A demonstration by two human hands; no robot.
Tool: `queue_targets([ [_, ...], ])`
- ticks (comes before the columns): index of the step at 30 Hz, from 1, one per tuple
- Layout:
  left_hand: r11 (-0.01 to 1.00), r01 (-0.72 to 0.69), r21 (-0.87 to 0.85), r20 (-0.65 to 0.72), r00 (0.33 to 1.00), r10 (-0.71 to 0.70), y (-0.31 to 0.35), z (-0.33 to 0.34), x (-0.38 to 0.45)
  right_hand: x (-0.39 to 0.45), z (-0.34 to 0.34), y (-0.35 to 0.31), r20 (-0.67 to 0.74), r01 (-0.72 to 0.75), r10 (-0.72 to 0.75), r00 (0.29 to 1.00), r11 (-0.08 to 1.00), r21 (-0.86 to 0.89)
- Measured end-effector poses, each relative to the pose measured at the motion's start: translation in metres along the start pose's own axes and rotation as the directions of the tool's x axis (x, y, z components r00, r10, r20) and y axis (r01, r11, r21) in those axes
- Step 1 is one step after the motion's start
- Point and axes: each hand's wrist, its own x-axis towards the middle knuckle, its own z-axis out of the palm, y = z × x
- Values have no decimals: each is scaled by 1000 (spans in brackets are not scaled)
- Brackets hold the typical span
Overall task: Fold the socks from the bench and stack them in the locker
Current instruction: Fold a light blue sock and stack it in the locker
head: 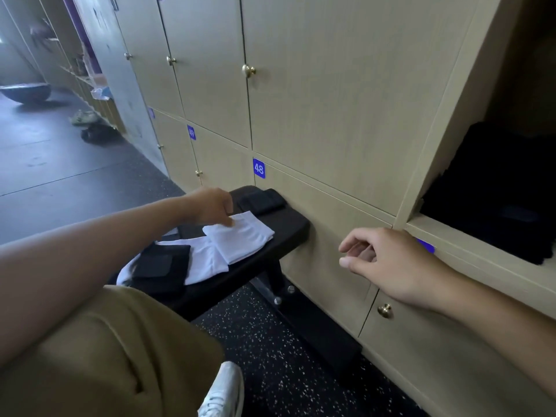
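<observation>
A black bench (288,227) stands against the lockers. On it lies a folded white sock (240,239) over another white sock (204,260). My left hand (210,206) pinches the folded sock's far left corner. A folded black sock (261,200) sits at the bench's far end, and more black socks (165,263) lie near my leg. My right hand (388,260) hovers empty, fingers loosely curled, in front of the locker wall. The open locker (469,236) at the right holds dark folded items (496,200).
Closed wooden locker doors with brass knobs (248,70) fill the wall; one knob (385,310) is just below my right wrist. My leg in tan shorts (105,350) and a white shoe (222,392) are in the foreground. Shoes (90,127) lie on the floor far left.
</observation>
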Motion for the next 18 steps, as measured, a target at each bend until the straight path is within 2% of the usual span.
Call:
queue_targets([
  [2, 995, 33, 96, 97, 994, -42, -5, 8, 4, 0, 2, 0, 15, -7, 7, 1000, 1000, -1],
  [4, 993, 51, 111, 153, 986, -67, -10, 15, 6, 1, 3, 0, 26, -14, 14, 1000, 1000, -5],
  [12, 981, 167, 102, 153, 971, -181, -6, 22, 8, 0, 3, 4, 49, -28, 28, 998, 1000, -1],
  [18, 983, 174, 65, 146, 972, -181, 3, 21, 5, -2, 1, 6, 54, -38, 38, 998, 999, 4],
])
